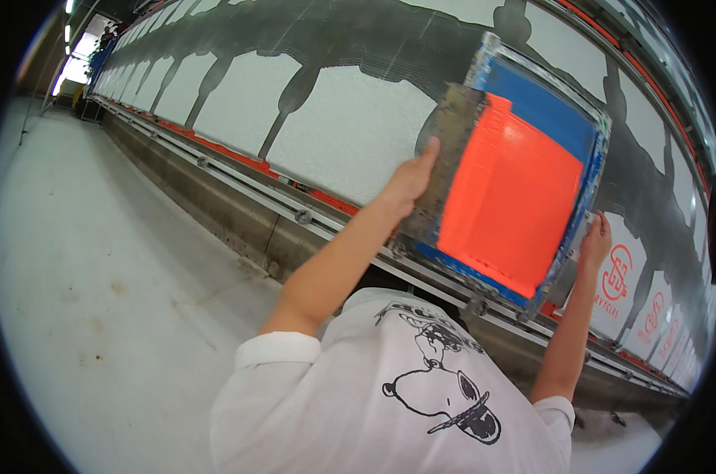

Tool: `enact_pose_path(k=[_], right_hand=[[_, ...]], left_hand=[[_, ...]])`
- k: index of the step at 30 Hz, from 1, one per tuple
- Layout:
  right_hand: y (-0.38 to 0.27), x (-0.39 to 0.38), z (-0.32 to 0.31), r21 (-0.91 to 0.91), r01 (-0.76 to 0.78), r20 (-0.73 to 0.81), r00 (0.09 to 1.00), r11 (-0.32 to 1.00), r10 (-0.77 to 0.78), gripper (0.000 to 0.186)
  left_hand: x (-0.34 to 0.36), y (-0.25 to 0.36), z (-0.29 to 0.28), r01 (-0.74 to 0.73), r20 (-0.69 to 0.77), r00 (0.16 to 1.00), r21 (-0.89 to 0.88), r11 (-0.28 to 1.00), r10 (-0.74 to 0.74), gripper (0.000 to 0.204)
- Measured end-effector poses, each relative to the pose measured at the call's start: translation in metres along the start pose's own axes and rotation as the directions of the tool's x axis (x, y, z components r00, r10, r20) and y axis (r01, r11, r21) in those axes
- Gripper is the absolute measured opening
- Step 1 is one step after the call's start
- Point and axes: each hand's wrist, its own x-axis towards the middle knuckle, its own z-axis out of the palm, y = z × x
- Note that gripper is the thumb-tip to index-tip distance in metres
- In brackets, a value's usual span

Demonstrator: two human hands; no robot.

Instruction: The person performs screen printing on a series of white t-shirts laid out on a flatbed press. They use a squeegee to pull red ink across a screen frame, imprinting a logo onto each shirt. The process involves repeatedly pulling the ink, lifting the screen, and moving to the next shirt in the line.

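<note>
Head view. Screen frame (549,80), tilted, above long grey worktable (318,49); blue surface (541,99), largely under bright orange ink (512,197). Left hand (413,180): clamped on frame's left side, at brown stained strip (451,142). Right hand (596,241): curled onto frame's lower right edge. On worktable: white panels (358,130), those at right with red emblems (617,272). White shirt (302,411) with black drawing.

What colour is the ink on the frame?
The ink is bright orange-red, beside a blue strip of mesh; the head view shows it best.
</note>
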Motion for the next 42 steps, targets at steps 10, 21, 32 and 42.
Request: enact_pose_path(k=[10, 21, 32, 42], right_hand=[[0.005, -0.016, 0.005, -0.301, 0.216, -0.090, 0.963, 0.929, -0.253, 0.042], [-0.008, -0.030, -0.012, -0.139, -0.125, -0.177, 0.979, 0.982, 0.099, 0.031], [0.015, -0.027, 0.012, -0.168, -0.141, -0.114, 0.986, 0.976, 0.123, 0.042], [0.018, -0.021, 0.013, -0.375, -0.086, -0.066, 0.996, 0.923, 0.066, 0.051]], left_hand=[[0.004, -0.034, 0.035, -0.065, 0.030, 0.997, -0.127, 0.990, 0.069, 0.080], [0.030, -0.032, 0.056, 0.152, 0.085, 0.986, -0.068, 0.986, -0.146, 0.082], [0.014, -0.020, 0.068, 0.013, 0.124, 0.992, -0.040, 0.999, -0.008, 0.081], [-0.014, 0.007, 0.125, -0.405, 0.188, 0.914, 0.382, 0.830, 0.359, 0.057]])
